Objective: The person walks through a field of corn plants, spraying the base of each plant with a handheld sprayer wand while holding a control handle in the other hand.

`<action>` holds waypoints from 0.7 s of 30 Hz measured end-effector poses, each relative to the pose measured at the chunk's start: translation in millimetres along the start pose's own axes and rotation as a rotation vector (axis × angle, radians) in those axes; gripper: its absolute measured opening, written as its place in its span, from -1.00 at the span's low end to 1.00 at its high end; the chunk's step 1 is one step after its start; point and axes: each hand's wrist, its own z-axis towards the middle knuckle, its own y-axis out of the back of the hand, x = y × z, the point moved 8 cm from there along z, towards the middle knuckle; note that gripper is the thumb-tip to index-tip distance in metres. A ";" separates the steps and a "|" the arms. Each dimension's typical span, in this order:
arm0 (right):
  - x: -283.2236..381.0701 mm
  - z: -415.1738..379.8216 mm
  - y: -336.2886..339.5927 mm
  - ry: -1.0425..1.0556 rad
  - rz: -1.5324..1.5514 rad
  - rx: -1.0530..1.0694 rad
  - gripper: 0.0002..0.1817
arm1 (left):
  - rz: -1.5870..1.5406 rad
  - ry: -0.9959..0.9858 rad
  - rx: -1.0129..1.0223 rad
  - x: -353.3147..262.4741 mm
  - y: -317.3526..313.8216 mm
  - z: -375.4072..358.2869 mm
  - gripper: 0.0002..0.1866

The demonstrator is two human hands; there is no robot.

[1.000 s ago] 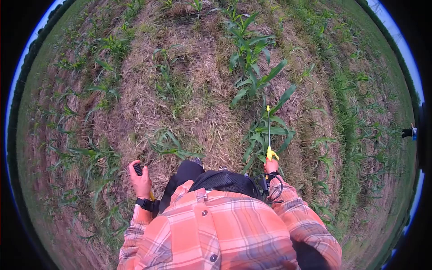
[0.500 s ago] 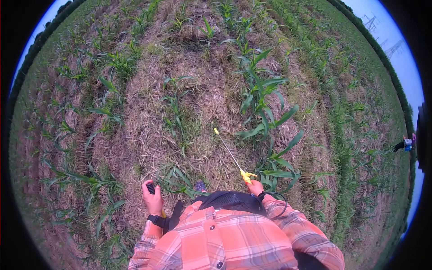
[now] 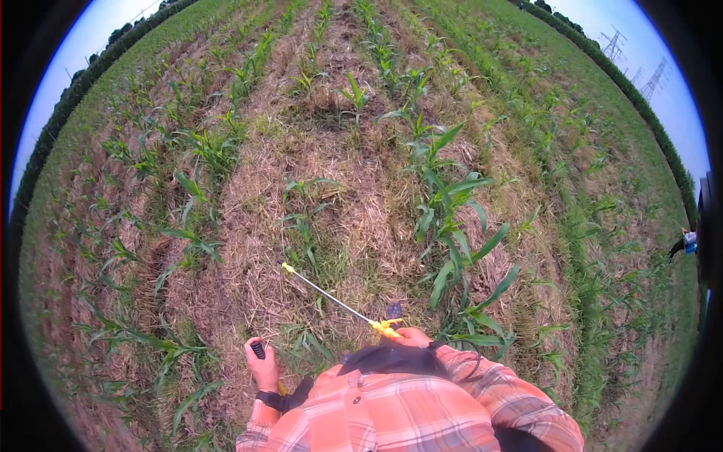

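Note:
My right hand (image 3: 413,337) is closed around the yellow trigger handle of a spray wand (image 3: 331,297). Its thin metal lance slants forward and left, ending in a yellow nozzle (image 3: 288,268) over straw-covered ground, left of the nearest middle corn plant (image 3: 303,222). At lower left, my left hand (image 3: 263,369) is wrapped around a black ribbed lever grip (image 3: 258,349). A hose (image 3: 473,351) loops by my right wrist. Whether spray leaves the nozzle cannot be made out.
Rows of young corn run ahead, with tall leafy plants (image 3: 456,203) close on my right and more corn (image 3: 169,346) on my left. A shoe (image 3: 394,310) shows beneath the wand. Another person (image 3: 688,239) is at the far right edge; pylons (image 3: 654,79) stand beyond.
The wand has swung left, its nozzle moving from ahead of me to the left of the middle corn plant. My view has tilted up a little. Both hands keep their grips.

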 end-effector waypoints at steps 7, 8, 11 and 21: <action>-41.5 38.1 101.1 -0.124 0.104 -0.291 -0.67 | 0.006 -0.007 -0.037 -67.3 -59.5 23.2 -0.76; -48.0 40.7 120.2 -0.140 0.019 -0.333 -0.68 | 0.012 -0.033 -0.019 -77.5 -75.1 29.4 -0.76; -68.3 38.5 169.7 -0.232 0.179 -0.451 -0.73 | 0.061 -0.059 0.011 -96.8 -119.8 45.7 -0.77; -186.3 67.5 267.5 -0.325 0.457 -0.845 -0.81 | 0.095 -0.061 0.068 -125.9 -189.7 72.9 -0.75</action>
